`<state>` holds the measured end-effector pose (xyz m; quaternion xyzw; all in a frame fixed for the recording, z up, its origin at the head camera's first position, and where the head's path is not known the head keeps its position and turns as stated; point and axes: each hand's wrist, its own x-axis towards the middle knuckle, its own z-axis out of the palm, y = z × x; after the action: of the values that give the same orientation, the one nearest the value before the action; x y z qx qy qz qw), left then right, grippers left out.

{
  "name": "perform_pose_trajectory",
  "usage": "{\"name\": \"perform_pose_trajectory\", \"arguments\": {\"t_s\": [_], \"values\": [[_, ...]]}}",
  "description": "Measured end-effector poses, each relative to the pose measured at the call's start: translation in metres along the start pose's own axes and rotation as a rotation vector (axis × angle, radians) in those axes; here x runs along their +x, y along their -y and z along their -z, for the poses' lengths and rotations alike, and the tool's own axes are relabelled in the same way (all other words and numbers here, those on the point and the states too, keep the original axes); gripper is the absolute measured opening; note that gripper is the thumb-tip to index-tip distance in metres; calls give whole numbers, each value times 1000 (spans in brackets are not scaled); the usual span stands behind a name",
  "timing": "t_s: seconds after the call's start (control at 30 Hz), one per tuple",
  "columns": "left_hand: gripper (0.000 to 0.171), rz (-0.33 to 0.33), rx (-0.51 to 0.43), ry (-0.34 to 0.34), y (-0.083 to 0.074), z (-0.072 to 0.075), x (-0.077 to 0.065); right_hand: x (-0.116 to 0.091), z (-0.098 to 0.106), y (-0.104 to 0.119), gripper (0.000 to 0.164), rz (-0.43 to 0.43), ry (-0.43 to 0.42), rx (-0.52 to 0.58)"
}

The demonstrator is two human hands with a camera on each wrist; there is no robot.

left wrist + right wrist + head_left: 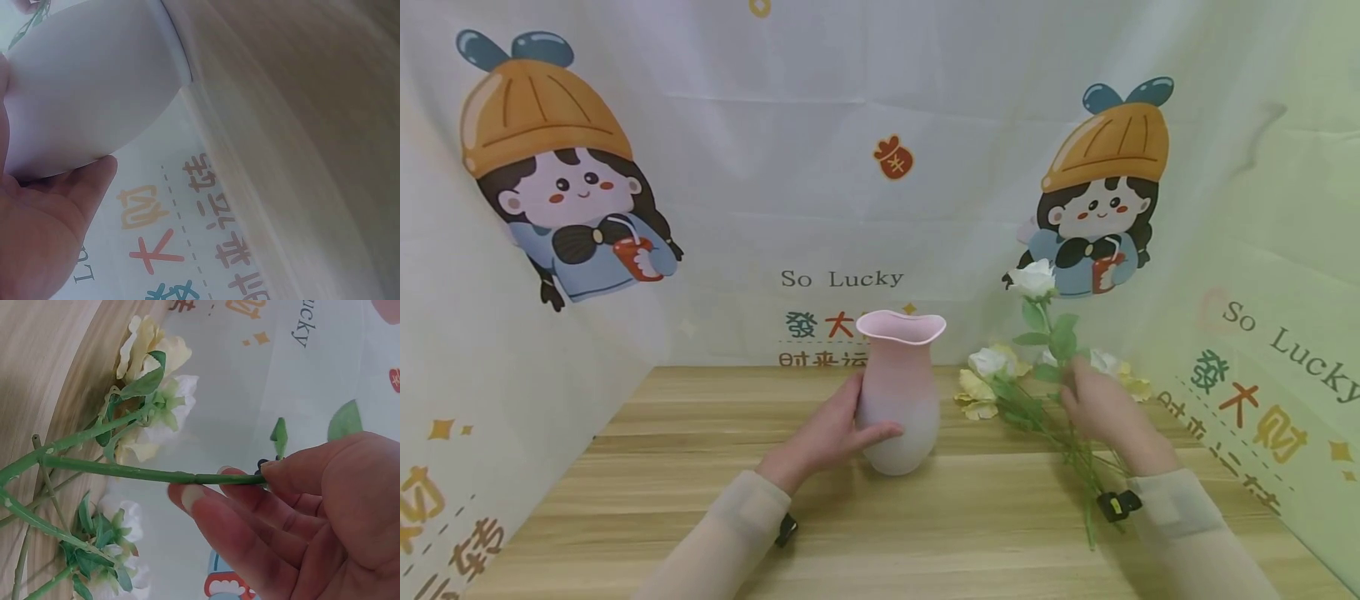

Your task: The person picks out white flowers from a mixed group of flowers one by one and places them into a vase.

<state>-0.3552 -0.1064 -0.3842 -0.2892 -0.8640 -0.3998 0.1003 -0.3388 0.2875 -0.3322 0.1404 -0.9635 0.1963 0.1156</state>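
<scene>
Vase [904, 392], upright at the frame's centre, is gripped by the left hand [827, 433]; right of centre, the right hand [1101, 406] pinches a white rose [1033, 280] by its stem [131, 471].

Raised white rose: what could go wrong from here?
1. Neighbouring stems cross near the lower part of the white rose, so lifting might drag them along.
2. Its leaves stick out and could snag on the wavy mouth of the vase.
3. The left hand holds the vase from one side; a bump might tip it.
</scene>
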Motion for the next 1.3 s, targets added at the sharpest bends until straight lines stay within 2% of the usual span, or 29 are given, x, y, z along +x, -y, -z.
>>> {"name": "perform_pose_trajectory", "arguments": {"t_s": [0.3,0.7,0.97,1.3], "values": [[94,-6,10,1,1,0,1,0,1,3,26,29,-48,-46],[94,-19,17,13,1,2,1,1,3,9,29,10,-68,-40],[96,-37,23,20,1,2,0,-1,3,15,25,13,-146,-12],[98,-27,35,12,1,0,-1,1,12,26,24,44,-249,-1]]}}
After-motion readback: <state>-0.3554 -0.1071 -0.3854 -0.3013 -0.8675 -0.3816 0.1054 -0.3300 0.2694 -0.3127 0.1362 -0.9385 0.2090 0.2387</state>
